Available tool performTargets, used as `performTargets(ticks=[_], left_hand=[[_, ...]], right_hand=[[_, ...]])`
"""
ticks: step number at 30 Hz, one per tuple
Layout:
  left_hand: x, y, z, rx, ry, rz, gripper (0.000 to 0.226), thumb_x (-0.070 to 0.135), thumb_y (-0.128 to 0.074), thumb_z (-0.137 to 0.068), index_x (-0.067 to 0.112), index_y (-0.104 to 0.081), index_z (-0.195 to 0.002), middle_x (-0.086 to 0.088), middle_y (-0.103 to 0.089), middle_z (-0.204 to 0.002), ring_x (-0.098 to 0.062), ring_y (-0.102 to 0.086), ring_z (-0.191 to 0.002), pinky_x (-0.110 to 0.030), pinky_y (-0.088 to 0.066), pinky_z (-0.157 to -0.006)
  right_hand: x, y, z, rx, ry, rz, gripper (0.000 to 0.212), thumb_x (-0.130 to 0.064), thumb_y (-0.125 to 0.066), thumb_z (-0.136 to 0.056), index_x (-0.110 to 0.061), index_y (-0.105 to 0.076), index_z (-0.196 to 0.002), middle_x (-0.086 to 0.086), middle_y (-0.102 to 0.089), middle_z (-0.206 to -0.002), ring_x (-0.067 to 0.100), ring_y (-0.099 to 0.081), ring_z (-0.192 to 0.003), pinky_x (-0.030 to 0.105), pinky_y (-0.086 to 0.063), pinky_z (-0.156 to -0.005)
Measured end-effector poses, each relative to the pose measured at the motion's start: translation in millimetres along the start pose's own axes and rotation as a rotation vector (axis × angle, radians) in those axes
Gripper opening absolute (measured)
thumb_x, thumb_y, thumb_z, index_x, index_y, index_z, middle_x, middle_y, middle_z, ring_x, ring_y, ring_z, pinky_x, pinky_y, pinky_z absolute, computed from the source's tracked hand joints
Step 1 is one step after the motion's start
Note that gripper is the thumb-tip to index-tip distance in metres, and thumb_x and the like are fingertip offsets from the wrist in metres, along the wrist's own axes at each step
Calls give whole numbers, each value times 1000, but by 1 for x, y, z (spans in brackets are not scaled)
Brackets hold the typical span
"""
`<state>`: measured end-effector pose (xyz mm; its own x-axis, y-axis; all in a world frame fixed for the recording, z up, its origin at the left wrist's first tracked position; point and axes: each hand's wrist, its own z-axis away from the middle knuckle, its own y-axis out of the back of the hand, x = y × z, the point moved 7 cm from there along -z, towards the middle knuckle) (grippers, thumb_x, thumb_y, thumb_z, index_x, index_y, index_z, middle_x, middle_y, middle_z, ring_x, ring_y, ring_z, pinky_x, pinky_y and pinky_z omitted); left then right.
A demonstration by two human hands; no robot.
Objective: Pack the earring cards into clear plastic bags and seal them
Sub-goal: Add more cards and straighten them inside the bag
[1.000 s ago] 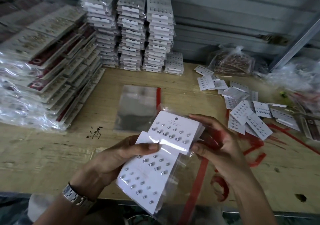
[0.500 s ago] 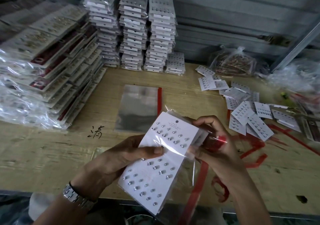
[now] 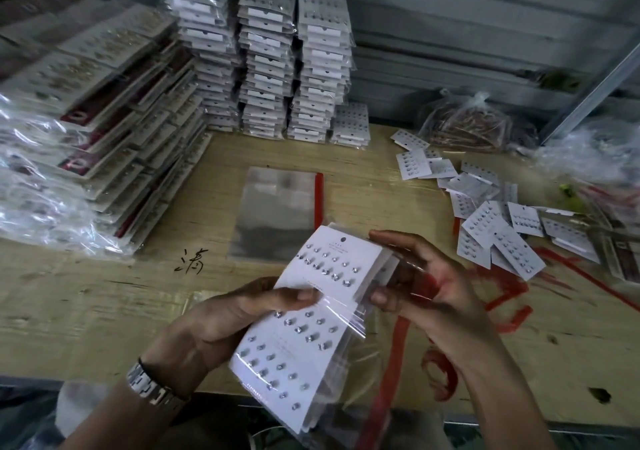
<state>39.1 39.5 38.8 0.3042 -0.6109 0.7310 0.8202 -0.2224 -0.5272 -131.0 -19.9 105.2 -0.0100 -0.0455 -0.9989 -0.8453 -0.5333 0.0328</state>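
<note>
A stack of white earring cards (image 3: 311,314) with rows of small studs sits partly inside a clear plastic bag (image 3: 346,356) over the table's near edge. My left hand (image 3: 239,314) grips the stack across its middle, thumb on the front. My right hand (image 3: 422,283) holds the stack's upper right edge and the bag's mouth. The bag's red seal strip (image 3: 384,380) hangs down below my right hand. A pile of empty clear bags (image 3: 277,214) with a red strip lies flat just beyond the cards.
Tall stacks of packed cards (image 3: 266,58) stand at the back. Larger bagged packs (image 3: 97,120) pile up on the left. Loose earring cards (image 3: 491,221) and peeled red strips (image 3: 512,297) lie scattered on the right. A bag of reddish items (image 3: 464,123) sits behind them.
The card stack has slid deeper into the bag and turned more upright. My right hand has shifted from the stack's side to its upper right edge.
</note>
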Motion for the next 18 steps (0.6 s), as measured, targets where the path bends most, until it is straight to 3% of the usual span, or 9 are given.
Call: performTargets(ticks=[3, 5, 7, 9, 13, 16, 18], left_hand=[[-2, 4, -2, 9, 18, -16, 54, 38, -90, -66, 14, -75, -112, -20, -71, -116, -33, -72, -99, -37, -57, -80], [-4, 9, -3, 11, 38, 0, 52, 38, -93, -62, 15, -78, -106, -18, -74, -110, -30, -74, -93, -34, -58, -76], [-7, 13, -4, 2, 76, 37, 50, 37, -96, -56, 14, -80, -98, -15, -76, -101, -27, -75, -85, -32, -59, -70], [-13, 20, -6, 28, 128, 76, 53, 34, -100, -46, 11, -82, -91, -14, -77, -94, -26, -76, -78, -31, -59, -65], [-21, 23, -11, 22, 188, 101, 57, 29, -102, -40, 6, -81, -88, -15, -77, -90, -26, -75, -74, -30, -60, -63], [-20, 22, -13, -37, 194, 81, 56, 29, -100, -47, 5, -80, -93, -14, -76, -92, -25, -74, -76, -32, -59, -68], [-21, 26, -14, -58, 198, 40, 58, 31, -100, -46, 5, -80, -95, -13, -75, -91, -24, -73, -76, -30, -58, -69]], right_hand=[[3, -3, 2, 35, -11, 97, 51, -20, -83, -73, -36, -63, -118, -5, -72, -115, 13, -68, -109, 23, -55, -87], [3, -2, 3, 59, -20, 258, 54, -31, -80, -76, -38, -58, -124, -15, -69, -118, 6, -67, -108, 17, -53, -87], [-1, 2, 3, 47, -12, 420, 65, -48, -76, -76, -40, -48, -135, -25, -61, -125, 0, -62, -111, 11, -49, -86], [-13, 6, 0, 21, 68, 544, 71, -56, -70, -79, -43, -39, -141, -26, -49, -138, -2, -53, -123, 15, -42, -96], [-29, -7, -13, -253, 129, 705, 57, -46, -68, -87, -45, -46, -139, -25, -29, -155, -4, -27, -143, 29, -26, -110], [-26, -19, -24, -401, 46, 725, 43, -40, -66, -89, -38, -59, -132, -24, -40, -150, -6, -39, -135, 37, -37, -113], [-28, -25, -30, -420, 22, 705, 38, -41, -66, -87, -35, -65, -124, -20, -56, -138, -7, -50, -126, 34, -44, -109]])
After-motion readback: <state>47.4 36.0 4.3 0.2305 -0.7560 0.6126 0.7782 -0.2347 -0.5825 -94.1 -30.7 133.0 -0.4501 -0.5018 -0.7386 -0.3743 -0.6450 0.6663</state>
